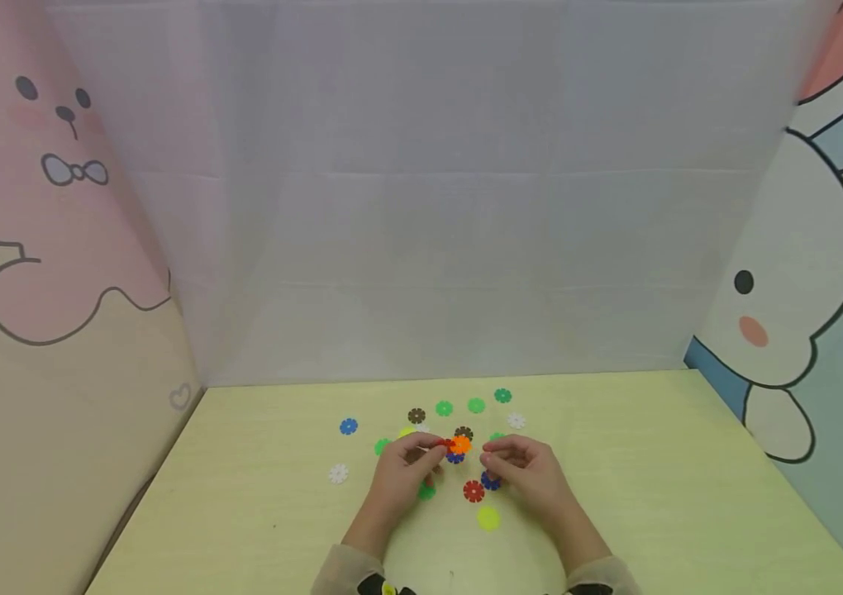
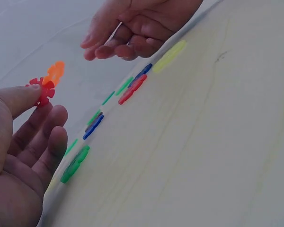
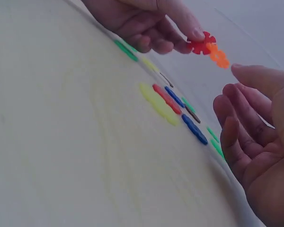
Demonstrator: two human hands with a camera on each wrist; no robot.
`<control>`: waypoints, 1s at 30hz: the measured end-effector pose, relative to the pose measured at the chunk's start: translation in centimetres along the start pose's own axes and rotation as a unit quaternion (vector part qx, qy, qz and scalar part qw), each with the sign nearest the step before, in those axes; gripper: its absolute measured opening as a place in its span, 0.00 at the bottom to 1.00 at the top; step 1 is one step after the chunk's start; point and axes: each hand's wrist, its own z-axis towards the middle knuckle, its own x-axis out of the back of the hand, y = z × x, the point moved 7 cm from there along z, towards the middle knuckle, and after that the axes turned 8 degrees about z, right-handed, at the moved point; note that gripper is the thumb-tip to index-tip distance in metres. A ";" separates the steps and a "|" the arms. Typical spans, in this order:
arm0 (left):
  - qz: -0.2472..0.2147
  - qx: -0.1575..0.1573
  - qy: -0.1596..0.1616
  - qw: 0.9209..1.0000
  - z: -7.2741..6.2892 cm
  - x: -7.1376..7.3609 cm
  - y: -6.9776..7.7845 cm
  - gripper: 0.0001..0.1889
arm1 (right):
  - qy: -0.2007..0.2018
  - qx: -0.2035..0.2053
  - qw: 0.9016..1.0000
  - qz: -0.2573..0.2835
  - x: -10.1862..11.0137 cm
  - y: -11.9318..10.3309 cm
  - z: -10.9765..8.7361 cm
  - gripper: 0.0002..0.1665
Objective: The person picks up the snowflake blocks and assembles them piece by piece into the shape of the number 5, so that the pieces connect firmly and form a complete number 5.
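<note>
My left hand (image 1: 401,473) pinches a red notched snowflake disc (image 2: 47,93) between thumb and forefinger, above the table. Slotted into its edge at an angle is an orange snowflake disc (image 3: 219,56), which points toward the other hand. My right hand (image 1: 535,475) hovers just to the right, fingers loosely bent and nothing held; a small gap separates its fingertips from the orange disc. Below the hands lie a red disc (image 1: 473,492), a blue disc (image 1: 491,481) and a yellow disc (image 1: 489,518). A green disc (image 1: 426,492) is partly hidden beside the left hand.
More loose discs lie flat around the hands, among them a light blue disc (image 1: 349,426), a white disc (image 1: 338,473), a brown disc (image 1: 416,416) and a dark green disc (image 1: 502,396). The pale table (image 1: 243,504) meets a white cloth backdrop (image 1: 421,248) behind and printed panels at both sides.
</note>
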 end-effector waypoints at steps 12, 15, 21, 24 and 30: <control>-0.035 0.037 0.007 0.999 0.2 0.3 -0.7 0.08 | -0.091 0.056 0.973 -0.205 2.4 0.0 -0.4 0.22; -0.039 0.043 0.007 0.998 0.2 0.2 -0.8 0.08 | -0.091 0.053 0.973 -0.206 2.8 0.1 -0.5 0.23; -0.049 0.052 0.006 0.997 0.1 0.0 -0.6 0.10 | -0.120 0.065 0.966 -0.220 1.7 -0.1 -0.7 0.26; -0.046 0.051 0.006 0.998 0.1 0.0 -0.6 0.10 | -0.122 0.079 0.962 -0.230 1.3 -0.5 -0.9 0.22; -0.050 0.045 0.002 0.998 0.1 -0.1 -0.6 0.09 | -0.113 0.067 0.965 -0.227 1.1 -0.8 -0.9 0.18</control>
